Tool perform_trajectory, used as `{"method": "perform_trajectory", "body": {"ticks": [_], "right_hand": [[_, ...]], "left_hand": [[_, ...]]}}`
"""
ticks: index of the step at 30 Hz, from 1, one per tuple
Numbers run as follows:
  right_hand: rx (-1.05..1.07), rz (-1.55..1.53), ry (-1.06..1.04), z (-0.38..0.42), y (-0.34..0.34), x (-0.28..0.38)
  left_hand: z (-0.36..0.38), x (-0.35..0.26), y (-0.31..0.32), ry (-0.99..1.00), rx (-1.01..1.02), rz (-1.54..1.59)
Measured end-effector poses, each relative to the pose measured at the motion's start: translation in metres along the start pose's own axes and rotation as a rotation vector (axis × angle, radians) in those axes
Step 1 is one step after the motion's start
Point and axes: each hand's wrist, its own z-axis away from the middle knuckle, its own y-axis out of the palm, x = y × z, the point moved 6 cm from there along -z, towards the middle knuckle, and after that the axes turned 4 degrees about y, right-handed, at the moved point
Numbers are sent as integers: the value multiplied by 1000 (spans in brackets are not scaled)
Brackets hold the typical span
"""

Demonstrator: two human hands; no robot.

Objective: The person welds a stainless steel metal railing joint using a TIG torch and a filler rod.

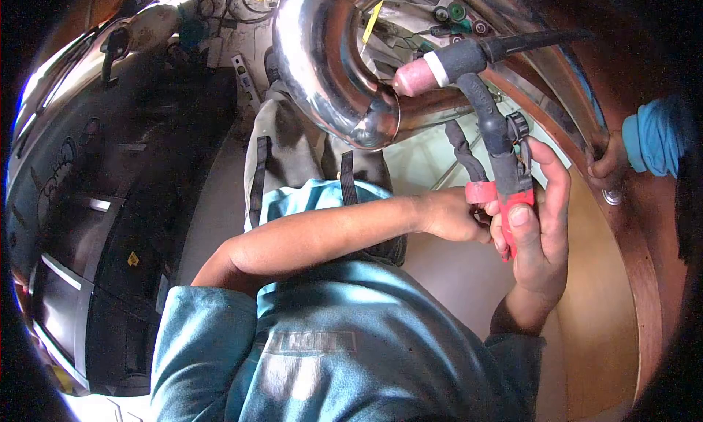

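Observation:
A welding torch [483,121] with a pink nozzle, white collar, black neck and red handle stands upright in my right hand [542,231]. The thumb presses on its red handle while the fingers curl around behind. My left hand [454,215] reaches across from the left and is closed beside the lower handle; what its fingers grip is hidden. A red band [480,193] lies just above my left hand, near a dark wrapped cable [463,149]. The nozzle tip appears close to a shiny curved metal pipe [381,118], though whether they touch is unclear.
At the right edge, another person's hand [609,162] in a teal sleeve rests near a metal frame. Dark panels [139,224] fill the left. A spirit level [245,78], cables [249,4] and several small round items [458,13] lie at the top.

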Motion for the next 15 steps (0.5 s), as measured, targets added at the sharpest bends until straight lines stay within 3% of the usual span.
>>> {"method": "perform_trajectory", "body": {"ticks": [15], "right_hand": [[-14, 8, -7, -1, 3, 2]], "left_hand": [[0, -6, 0, 77, 1, 51]]}}
